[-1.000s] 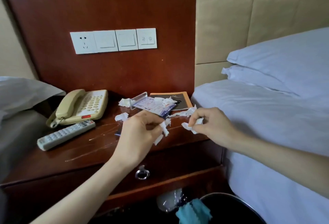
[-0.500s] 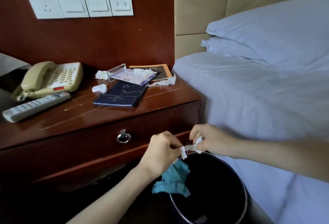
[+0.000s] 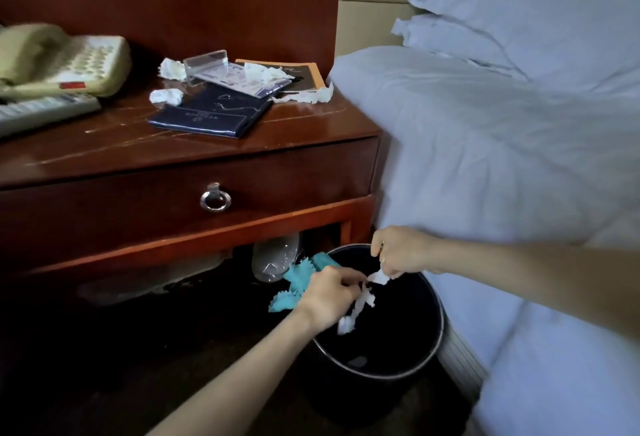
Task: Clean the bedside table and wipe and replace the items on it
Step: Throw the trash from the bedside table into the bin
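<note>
Over the round black waste bin, the left hand and right hand each pinch torn white tissue scraps in curled fingers; the scraps dangle inside the bin mouth. A teal zigzag-edged cloth drapes over the bin's left rim. Beyond, the dark red wooden bedside table carries a navy booklet, crumpled white tissue wads, a grey remote control and a beige telephone.

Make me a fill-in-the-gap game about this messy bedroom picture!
The left hand and right hand hold paper scraps over the black ____.
A dark booklet lies on the bedside ____.
White pillows rest on the ____.
Missing words: bin, table, bed.
</note>
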